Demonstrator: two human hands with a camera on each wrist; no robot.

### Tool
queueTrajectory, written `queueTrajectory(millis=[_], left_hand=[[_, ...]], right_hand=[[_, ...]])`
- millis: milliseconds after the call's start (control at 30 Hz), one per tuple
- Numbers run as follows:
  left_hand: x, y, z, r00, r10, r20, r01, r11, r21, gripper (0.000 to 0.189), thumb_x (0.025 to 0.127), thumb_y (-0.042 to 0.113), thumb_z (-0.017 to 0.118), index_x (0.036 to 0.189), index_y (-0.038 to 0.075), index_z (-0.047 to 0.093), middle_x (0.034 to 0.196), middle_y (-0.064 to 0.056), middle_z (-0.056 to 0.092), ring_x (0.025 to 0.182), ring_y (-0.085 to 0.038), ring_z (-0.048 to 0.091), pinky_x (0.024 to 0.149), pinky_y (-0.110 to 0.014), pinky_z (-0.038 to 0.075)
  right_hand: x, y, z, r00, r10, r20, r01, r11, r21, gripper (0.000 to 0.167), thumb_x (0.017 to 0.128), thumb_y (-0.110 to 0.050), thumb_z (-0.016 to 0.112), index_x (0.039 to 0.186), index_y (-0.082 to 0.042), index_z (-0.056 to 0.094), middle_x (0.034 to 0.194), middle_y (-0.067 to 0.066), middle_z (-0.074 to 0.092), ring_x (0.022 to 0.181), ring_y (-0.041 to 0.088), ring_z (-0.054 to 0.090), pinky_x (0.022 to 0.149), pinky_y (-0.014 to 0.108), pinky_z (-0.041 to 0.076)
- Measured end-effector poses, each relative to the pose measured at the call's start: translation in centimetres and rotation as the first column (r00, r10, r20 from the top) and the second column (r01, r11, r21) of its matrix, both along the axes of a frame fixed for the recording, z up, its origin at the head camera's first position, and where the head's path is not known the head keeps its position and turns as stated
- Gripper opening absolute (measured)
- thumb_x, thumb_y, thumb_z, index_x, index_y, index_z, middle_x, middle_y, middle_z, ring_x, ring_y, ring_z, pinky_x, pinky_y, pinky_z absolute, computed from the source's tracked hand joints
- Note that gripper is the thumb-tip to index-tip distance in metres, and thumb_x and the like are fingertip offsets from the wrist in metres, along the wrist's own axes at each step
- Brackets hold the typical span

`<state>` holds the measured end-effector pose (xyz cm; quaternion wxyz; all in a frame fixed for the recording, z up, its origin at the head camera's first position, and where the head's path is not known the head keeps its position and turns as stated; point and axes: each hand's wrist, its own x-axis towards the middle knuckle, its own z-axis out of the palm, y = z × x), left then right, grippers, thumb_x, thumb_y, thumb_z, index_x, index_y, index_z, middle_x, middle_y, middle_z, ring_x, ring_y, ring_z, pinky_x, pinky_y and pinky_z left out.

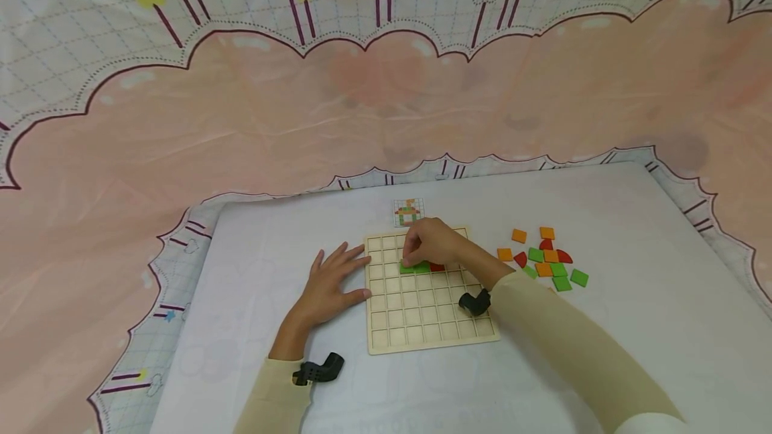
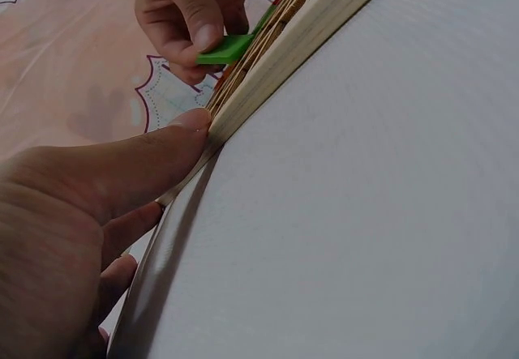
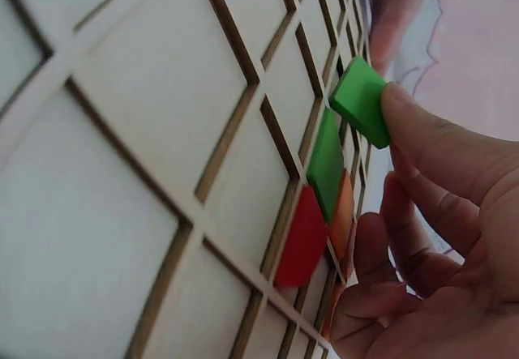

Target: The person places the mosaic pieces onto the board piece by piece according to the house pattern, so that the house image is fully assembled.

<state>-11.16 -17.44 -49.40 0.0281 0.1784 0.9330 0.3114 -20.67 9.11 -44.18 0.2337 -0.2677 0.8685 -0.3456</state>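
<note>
A square wooden board (image 1: 413, 317) with a raised grid lies on the white table. Above one of its cells my right hand (image 1: 435, 240) pinches a green square tile (image 3: 361, 100) between thumb and fingers, tilted over the grid. Beside it in the grid sit another green tile (image 3: 326, 164), a red piece (image 3: 302, 237) with a curved edge and an orange tile (image 3: 341, 221). My left hand (image 1: 332, 283) lies with fingers spread at the board's left side. Its thumb (image 2: 174, 136) touches the board's edge. Part of the grid is hidden beneath the right hand and forearm.
A small card (image 1: 409, 213) with a coloured picture on a grid lies behind the board. To the right are scattered loose orange tiles (image 1: 504, 255), green tiles (image 1: 579, 278) and red pieces (image 1: 563, 256). A patterned cloth (image 1: 374, 106) hangs behind the table.
</note>
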Motion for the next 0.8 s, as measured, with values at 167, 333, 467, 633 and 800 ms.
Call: queueTrajectory(millis=[167, 333, 467, 633, 800], left_hand=[[-0.01, 0.05, 0.08, 1.0, 0.0, -0.004, 0.0, 1.0, -0.001, 0.067, 0.086, 0.04, 0.079, 0.146, 0.02, 0.058, 0.163, -0.001, 0.041, 0.158, -0.034, 0.022, 0.124, -0.067, 0.0], [0.01, 0.12, 0.25, 1.0, 0.003, 0.001, -0.003, 1.0, -0.002, 0.067, 0.086, 0.04, 0.079, 0.146, 0.02, 0.058, 0.164, -0.001, 0.041, 0.158, -0.033, 0.021, 0.125, -0.066, -0.001], [0.04, 0.14, 0.29, 1.0, 0.005, 0.0, -0.005, 1.0, -0.006, 0.067, 0.086, 0.039, 0.08, 0.146, 0.019, 0.058, 0.163, -0.002, 0.041, 0.158, -0.034, 0.021, 0.125, -0.066, -0.001], [0.07, 0.12, 0.26, 1.0, 0.004, 0.001, -0.004, 1.0, -0.004, 0.067, 0.086, 0.039, 0.08, 0.146, 0.019, 0.058, 0.163, -0.002, 0.042, 0.158, -0.034, 0.022, 0.125, -0.066, 0.0], [0.01, 0.1, 0.1, 1.0, -0.001, -0.005, 0.001, 1.0, 0.015, 0.066, 0.086, 0.037, 0.08, 0.145, 0.018, 0.059, 0.163, -0.003, 0.043, 0.157, -0.035, 0.023, 0.124, -0.067, 0.0]], right_hand=[[0.2, -0.61, -0.03, 0.999, 0.006, -0.044, -0.004, 1.0, 0.028, 0.012, 0.083, -0.018, 0.086, 0.077, -0.016, 0.075, 0.079, -0.003, 0.066, 0.084, 0.011, 0.059, 0.092, 0.036, 0.054], [0.18, -0.68, -0.07, 0.995, 0.026, -0.094, -0.018, 0.997, 0.077, 0.012, 0.084, -0.018, 0.085, 0.076, -0.015, 0.076, 0.077, -0.004, 0.067, 0.086, 0.012, 0.062, 0.091, 0.038, 0.055], [0.21, -0.73, -0.06, 0.994, 0.032, -0.101, -0.022, 0.995, 0.1, 0.012, 0.084, -0.019, 0.085, 0.076, -0.015, 0.077, 0.075, -0.005, 0.068, 0.09, 0.016, 0.064, 0.083, 0.034, 0.054], [0.29, -0.76, 0.0, 0.994, 0.033, -0.101, -0.023, 0.994, 0.104, 0.011, 0.084, -0.019, 0.085, 0.076, -0.015, 0.078, 0.076, -0.005, 0.07, 0.085, 0.013, 0.061, 0.077, 0.03, 0.053], [0.27, -0.44, -0.12, 0.994, 0.035, -0.099, -0.024, 0.994, 0.11, 0.011, 0.082, -0.018, 0.086, 0.075, -0.017, 0.078, 0.081, -0.006, 0.07, 0.083, 0.01, 0.06, 0.076, 0.028, 0.052]])
